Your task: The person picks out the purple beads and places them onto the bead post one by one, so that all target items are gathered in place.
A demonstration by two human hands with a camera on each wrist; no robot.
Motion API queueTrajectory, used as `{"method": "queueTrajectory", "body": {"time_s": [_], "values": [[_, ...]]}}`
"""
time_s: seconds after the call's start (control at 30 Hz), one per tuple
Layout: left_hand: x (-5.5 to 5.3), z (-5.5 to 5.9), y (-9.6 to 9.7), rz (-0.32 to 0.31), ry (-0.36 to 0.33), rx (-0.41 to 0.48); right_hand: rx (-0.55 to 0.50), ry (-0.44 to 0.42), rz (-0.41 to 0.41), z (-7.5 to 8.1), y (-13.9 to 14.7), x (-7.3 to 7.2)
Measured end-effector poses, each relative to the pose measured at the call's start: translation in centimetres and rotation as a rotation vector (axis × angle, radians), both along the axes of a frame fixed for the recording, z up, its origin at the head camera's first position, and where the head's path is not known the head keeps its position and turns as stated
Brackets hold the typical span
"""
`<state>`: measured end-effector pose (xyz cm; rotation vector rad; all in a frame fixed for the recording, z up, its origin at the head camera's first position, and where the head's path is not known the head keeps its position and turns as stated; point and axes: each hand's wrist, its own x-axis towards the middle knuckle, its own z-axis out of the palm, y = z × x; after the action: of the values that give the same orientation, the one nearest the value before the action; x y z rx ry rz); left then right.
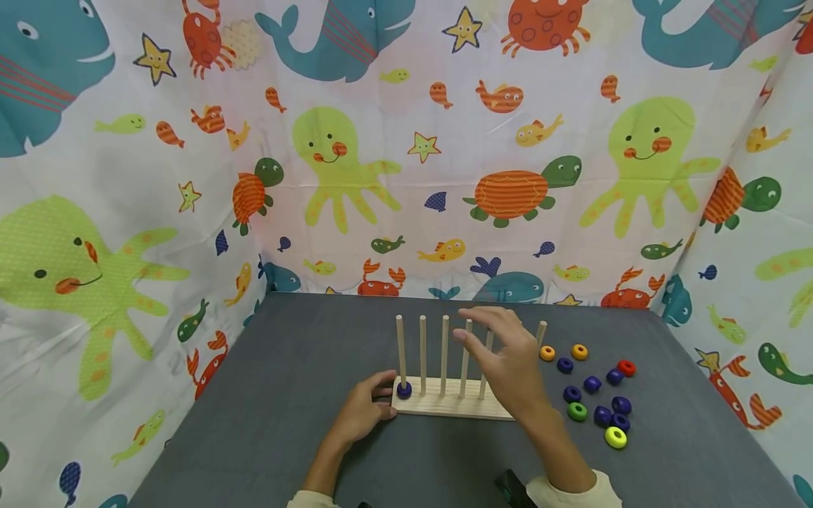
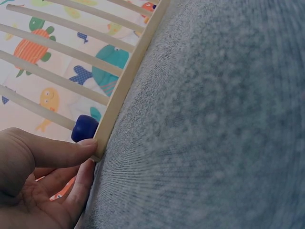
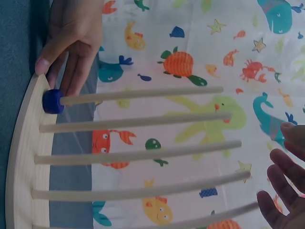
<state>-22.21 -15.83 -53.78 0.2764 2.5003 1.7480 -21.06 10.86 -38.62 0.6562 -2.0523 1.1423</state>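
Observation:
A wooden peg board [image 1: 441, 404] with a row of upright pegs stands on the table. One dark blue bead [image 1: 404, 390] sits at the bottom of its leftmost peg. My left hand [image 1: 363, 409] holds the board's left end, thumb at the front edge and fingers behind, as the left wrist view also shows. Raised over the board's right half, my right hand [image 1: 513, 363] has spread fingers with nothing between them. In the head view it overlaps the pegs on that side and hides part of the board. The right wrist view shows its fingertips [image 3: 264, 198] near the peg tops.
Right of the board lie loose beads: several dark blue ones [image 1: 592, 384], two orange, a red one [image 1: 626, 367], a green one [image 1: 576, 411] and a yellow one [image 1: 615, 437]. A patterned sea-animal cloth [image 1: 381, 268] hangs around the grey table [image 1: 305, 346].

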Motion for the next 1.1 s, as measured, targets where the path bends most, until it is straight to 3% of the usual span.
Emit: {"method": "queueTrajectory", "body": {"time_s": [0.27, 0.5, 0.8, 1.1], "values": [[0.1, 0.2, -0.2, 0.003, -0.001, 0.014, -0.026, 0.013, 0.001, -0.8, 2.7, 0.7], [0.0, 0.2, -0.1, 0.006, 0.001, -0.003, -0.049, 0.000, -0.073, -1.9, 4.9, 1.0], [0.1, 0.2, -0.1, 0.008, -0.004, -0.007, -0.092, -0.087, -0.187, -3.6, 7.6, 1.3], [0.0, 0.1, 0.0, 0.001, -0.016, 0.009, -0.125, -0.108, -0.258, -5.0, 10.5, 0.6]]}}
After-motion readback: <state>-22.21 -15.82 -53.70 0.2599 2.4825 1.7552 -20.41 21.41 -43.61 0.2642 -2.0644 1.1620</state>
